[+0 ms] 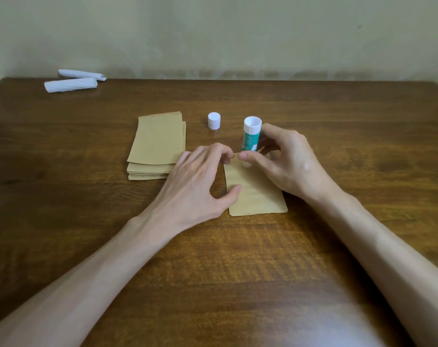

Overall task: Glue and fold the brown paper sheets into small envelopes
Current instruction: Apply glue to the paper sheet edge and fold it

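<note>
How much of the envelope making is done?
Done: the cap is off, standing on the table. In hand: the right hand holds the glue stick upright at the far edge of one sheet; the left hand rests on it. Left: no finished envelope shows; the stack waits.

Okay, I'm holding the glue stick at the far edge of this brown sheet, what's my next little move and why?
Probably drag the glue stick sideways along the far edge of the sheet. Its lower end sits near that edge's left corner, the cap is off, and your left hand presses the sheet down while the right hand pinches the stick.
</note>
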